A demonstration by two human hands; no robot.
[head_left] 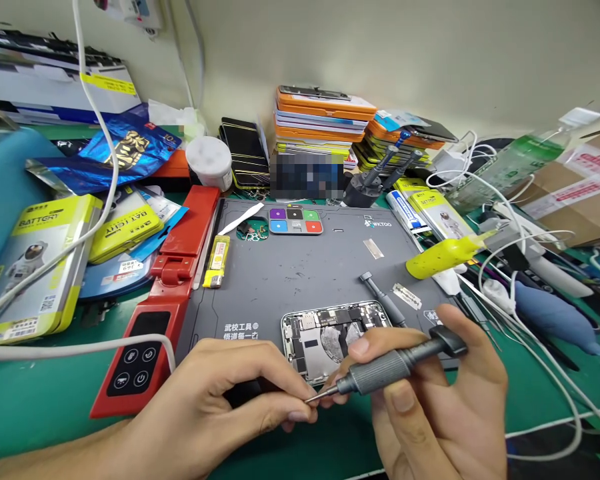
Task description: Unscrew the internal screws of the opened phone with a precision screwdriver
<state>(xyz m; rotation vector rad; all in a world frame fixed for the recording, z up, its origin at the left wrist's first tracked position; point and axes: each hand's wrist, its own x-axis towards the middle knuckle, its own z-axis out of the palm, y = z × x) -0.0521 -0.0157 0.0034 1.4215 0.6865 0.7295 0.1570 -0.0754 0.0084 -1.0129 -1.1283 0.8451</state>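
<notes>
An opened phone [325, 333] lies with its inner boards showing at the near edge of a grey work mat [305, 273]. My right hand [430, 407] holds a grey metal screwdriver [395, 367] just above the phone's lower edge, the tip pointing left. My left hand [230, 400] is pinched at the screwdriver's tip, thumb and forefinger together; whether a screw sits between them is too small to tell.
On the mat lie a second screwdriver [380, 297], a yellow lighter [217, 261], a razor blade [407, 295] and a coloured screw tray [295, 221]. A red device [165, 300] flanks the mat's left. Yellow battery boxes [40, 260], stacked phone cases [320, 123], a yellow bottle [440, 257] and white cables [530, 280] crowd around.
</notes>
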